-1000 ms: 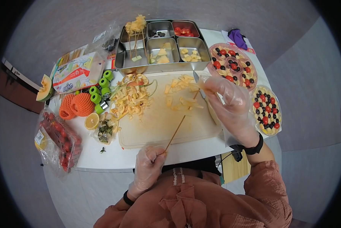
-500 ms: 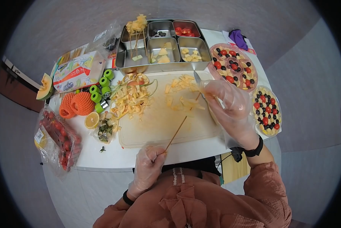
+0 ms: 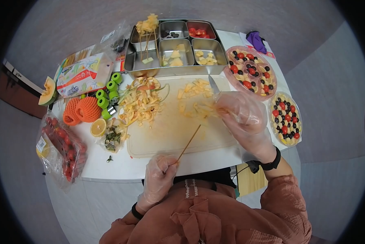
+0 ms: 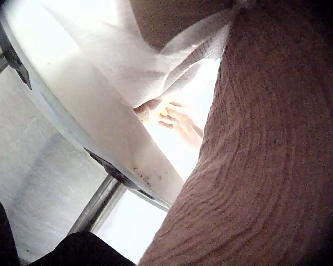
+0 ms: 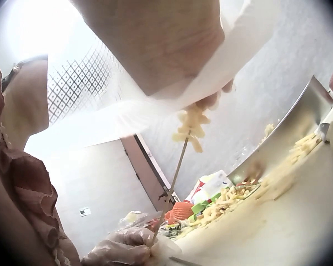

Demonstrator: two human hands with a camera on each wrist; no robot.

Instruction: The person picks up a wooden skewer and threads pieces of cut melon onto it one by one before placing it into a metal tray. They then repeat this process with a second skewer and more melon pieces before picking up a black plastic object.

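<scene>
Gripped in the gloved left hand (image 3: 160,175) is the lower part of a thin wooden skewer (image 3: 188,144), which slants up over the cutting board (image 3: 166,142). Pale yellow fruit pieces (image 5: 191,130) are threaded on its upper part in the right wrist view, where the left hand (image 5: 125,249) shows at the bottom. Fingers of the gloved right hand (image 3: 245,118) are curled around the topmost fruit; its fingertips are partly hidden. Beside that hand lies a knife (image 3: 213,84), its handle covered from view. The left wrist view mostly shows sleeve and glove.
Peelings (image 3: 141,101) and cut pieces (image 3: 194,88) lie on the board. Behind it stands a steel tray (image 3: 178,72) with fruit compartments and finished skewers. Two fruit platters (image 3: 247,51) (image 3: 286,118) are at right; packed tomatoes (image 3: 64,146), green cutters (image 3: 102,101) and orange netting (image 3: 88,110) at left.
The right hand has shifted slightly down and closed in on the skewer's top, covering the tip that showed before. The left hand keeps its grip almost unmoved.
</scene>
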